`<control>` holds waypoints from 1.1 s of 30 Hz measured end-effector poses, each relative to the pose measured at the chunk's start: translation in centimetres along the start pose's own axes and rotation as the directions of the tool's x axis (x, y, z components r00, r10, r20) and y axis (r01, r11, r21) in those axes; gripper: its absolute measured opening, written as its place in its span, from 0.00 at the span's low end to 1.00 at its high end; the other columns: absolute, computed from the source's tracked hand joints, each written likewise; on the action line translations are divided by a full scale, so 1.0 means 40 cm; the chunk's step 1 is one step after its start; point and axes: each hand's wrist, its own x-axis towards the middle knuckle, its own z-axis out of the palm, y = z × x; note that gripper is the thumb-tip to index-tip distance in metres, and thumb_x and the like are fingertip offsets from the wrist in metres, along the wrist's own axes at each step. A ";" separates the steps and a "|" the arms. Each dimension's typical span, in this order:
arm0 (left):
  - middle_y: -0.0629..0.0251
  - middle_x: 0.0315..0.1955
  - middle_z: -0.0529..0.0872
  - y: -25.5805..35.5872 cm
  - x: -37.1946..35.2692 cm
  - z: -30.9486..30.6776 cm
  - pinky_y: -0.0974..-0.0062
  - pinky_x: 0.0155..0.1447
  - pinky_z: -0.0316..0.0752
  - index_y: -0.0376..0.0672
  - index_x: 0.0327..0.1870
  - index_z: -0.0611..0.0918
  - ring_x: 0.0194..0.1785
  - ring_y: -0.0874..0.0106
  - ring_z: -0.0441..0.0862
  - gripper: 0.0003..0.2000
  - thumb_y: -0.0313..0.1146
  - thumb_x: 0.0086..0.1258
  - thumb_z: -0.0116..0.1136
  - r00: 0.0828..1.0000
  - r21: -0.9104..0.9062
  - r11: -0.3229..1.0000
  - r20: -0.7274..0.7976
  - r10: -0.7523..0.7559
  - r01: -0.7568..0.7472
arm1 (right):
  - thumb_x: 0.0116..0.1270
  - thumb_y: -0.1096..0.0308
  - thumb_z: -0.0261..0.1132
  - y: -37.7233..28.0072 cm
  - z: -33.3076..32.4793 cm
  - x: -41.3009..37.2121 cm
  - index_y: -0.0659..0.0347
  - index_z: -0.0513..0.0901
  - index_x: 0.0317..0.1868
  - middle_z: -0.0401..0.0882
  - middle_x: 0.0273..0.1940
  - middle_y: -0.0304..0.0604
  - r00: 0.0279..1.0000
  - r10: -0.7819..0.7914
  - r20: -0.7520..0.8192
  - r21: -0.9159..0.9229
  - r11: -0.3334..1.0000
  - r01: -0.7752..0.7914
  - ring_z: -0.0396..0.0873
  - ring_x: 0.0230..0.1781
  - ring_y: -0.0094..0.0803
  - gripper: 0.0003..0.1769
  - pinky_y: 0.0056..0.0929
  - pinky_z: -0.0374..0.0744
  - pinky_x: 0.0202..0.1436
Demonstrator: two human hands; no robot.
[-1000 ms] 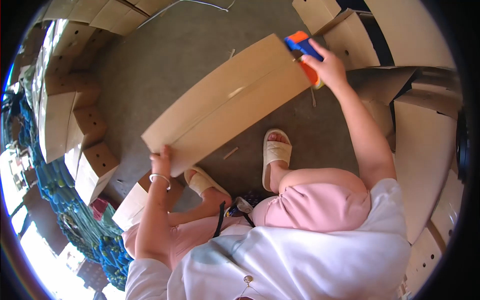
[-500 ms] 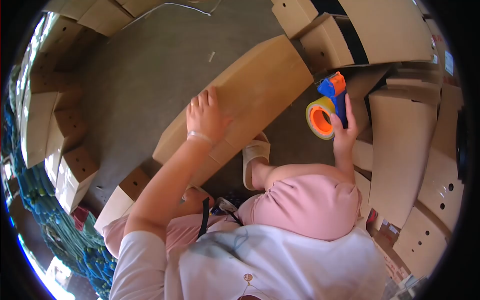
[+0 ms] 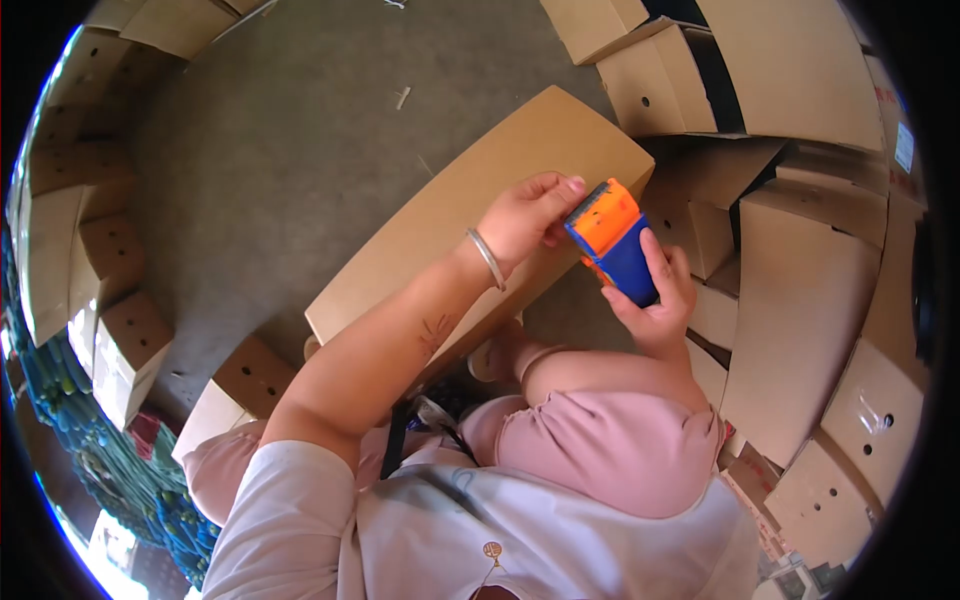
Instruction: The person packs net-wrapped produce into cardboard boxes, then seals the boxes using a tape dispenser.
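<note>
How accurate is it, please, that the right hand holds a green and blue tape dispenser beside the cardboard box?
Not quite: the head view shows the right hand holding an orange and blue tape dispenser, not green, beside the cardboard box.

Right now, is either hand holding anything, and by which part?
The right hand grips the blue-and-orange plastic tape dispenser by its blue lower body. The left hand touches its orange top with fingertips; whether it grips is unclear.

Grey concrete floor (image 3: 270, 150) at 11 o'clock, punched cardboard cartons (image 3: 100, 290) stacked along 9 o'clock, flattened cartons (image 3: 800, 300) banked from 1 to 4 o'clock, green netting (image 3: 120, 470) at 8 o'clock, bright daylight at its outer edge.
</note>
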 end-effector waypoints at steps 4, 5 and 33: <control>0.73 0.27 0.82 0.023 0.077 -0.027 0.81 0.41 0.73 0.37 0.38 0.81 0.31 0.81 0.75 0.11 0.37 0.75 0.55 0.982 0.441 0.883 -0.020 0.189 -0.161 | 0.40 0.67 0.80 -0.029 -0.002 0.058 0.48 0.78 0.64 0.72 0.34 0.42 0.978 0.152 0.144 -0.079 0.987 -0.142 0.75 0.30 0.36 0.44 0.32 0.77 0.33; 0.69 0.31 0.85 0.037 0.095 -0.047 0.81 0.43 0.73 0.36 0.39 0.83 0.35 0.80 0.78 0.11 0.35 0.75 0.55 0.989 0.575 0.812 -0.033 0.146 -0.100 | 0.40 0.66 0.80 -0.027 -0.008 0.061 0.48 0.78 0.64 0.72 0.34 0.42 0.974 0.156 0.167 -0.141 0.981 -0.133 0.75 0.30 0.37 0.44 0.33 0.77 0.33; 0.55 0.75 0.51 -0.105 -0.051 -0.038 0.29 0.70 0.43 0.53 0.75 0.59 0.78 0.48 0.43 0.45 0.55 0.55 0.67 0.912 0.911 -0.367 -0.024 0.409 0.189 | 0.59 0.44 0.66 -0.009 0.168 0.363 0.43 0.76 0.64 0.80 0.38 0.51 0.928 0.207 0.309 -0.381 0.921 -0.078 0.83 0.38 0.49 0.33 0.43 0.81 0.42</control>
